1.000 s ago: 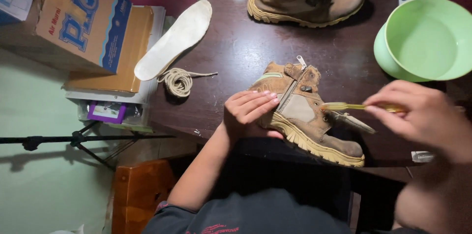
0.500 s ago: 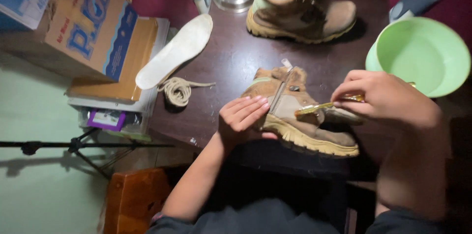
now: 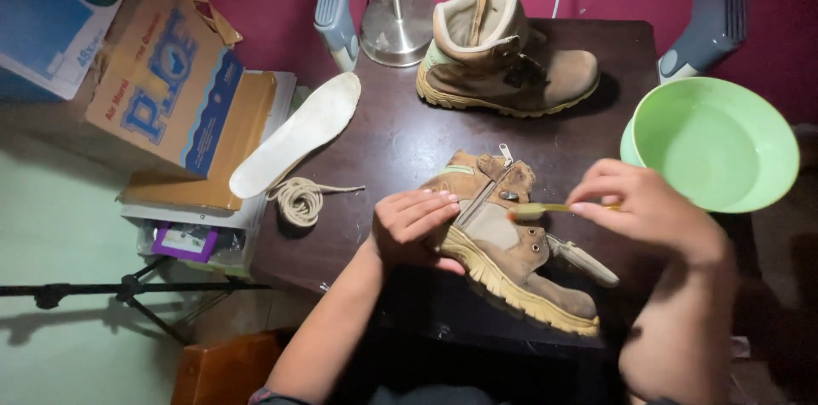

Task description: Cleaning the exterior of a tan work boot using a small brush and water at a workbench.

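A tan boot lies on its side on the dark table, sole toward me. My left hand presses on its heel end and holds it steady. My right hand pinches a thin yellow-handled brush, and the brush head touches the boot's side near the zipper. A second tan boot stands upright at the back of the table.
A green plastic bowl sits at the right edge. A white insole and a coiled lace lie at the table's left. Cardboard boxes are stacked on the left, a metal lamp base at the back, a tripod below.
My right hand with the brush has moved left, from beyond the boot's toe onto its side by the zipper. The left hand stays on the heel.
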